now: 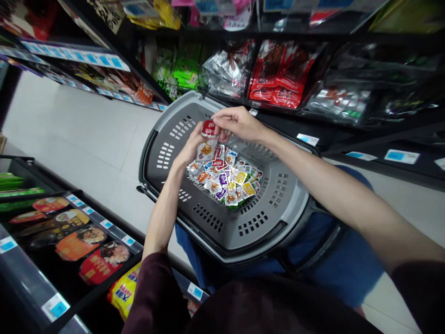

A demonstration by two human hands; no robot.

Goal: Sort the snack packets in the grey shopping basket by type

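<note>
Red-topped packet (207, 144) in left hand (190, 146), right hand (238, 123) at top.

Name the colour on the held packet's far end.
The packet's far end is red; the head view shows it best.

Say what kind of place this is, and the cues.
Most likely a supermarket or snack shop: blue-and-white rectangular labels line the black shelves, shiny red plastic packets fill a display bin, and a grey perforated plastic shopping basket holds small, multicoloured sachets.
</note>
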